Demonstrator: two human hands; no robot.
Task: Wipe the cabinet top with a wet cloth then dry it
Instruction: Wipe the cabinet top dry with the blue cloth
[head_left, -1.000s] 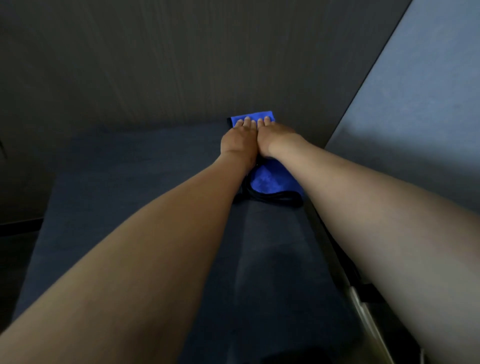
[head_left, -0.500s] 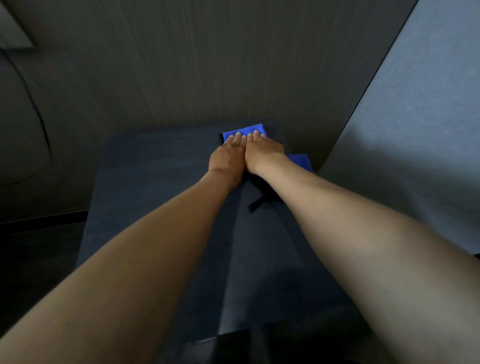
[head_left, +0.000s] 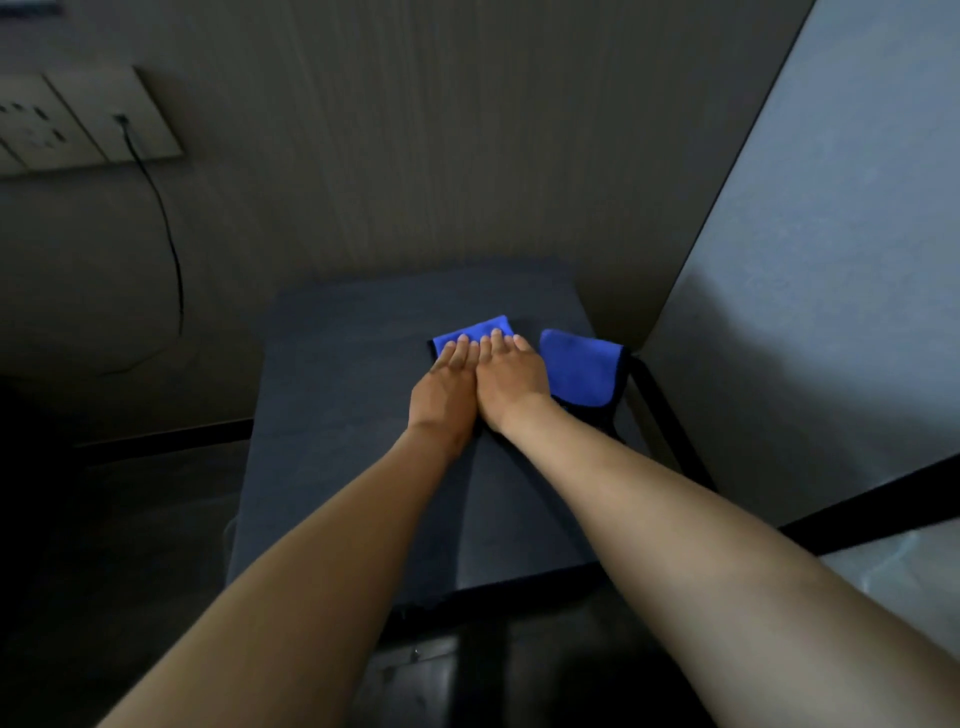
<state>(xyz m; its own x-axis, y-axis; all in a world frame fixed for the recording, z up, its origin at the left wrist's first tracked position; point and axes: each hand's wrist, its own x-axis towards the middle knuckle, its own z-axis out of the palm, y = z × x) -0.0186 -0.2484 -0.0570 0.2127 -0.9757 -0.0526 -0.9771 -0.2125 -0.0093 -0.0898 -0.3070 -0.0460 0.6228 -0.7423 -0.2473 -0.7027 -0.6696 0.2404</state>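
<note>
A blue cloth (head_left: 582, 369) with a dark edge lies on the dark cabinet top (head_left: 353, 389), toward its far right part. My left hand (head_left: 444, 395) and my right hand (head_left: 511, 382) rest side by side, palms down and fingers straight, pressing flat on the cloth. A strip of cloth shows beyond the fingertips. A larger flap spreads out to the right of my right hand. The part under my palms is hidden.
A dark wood-grain wall (head_left: 415, 156) rises behind the cabinet and a grey panel (head_left: 831, 260) closes its right side. At upper left, a wall socket plate (head_left: 78, 122) has a black cable (head_left: 174, 249) hanging down. Dark floor lies to the left.
My hands and the cloth have slid back from the rear wall toward me. The cloth's flap now lies to the right of my right hand. The view has pulled back.
</note>
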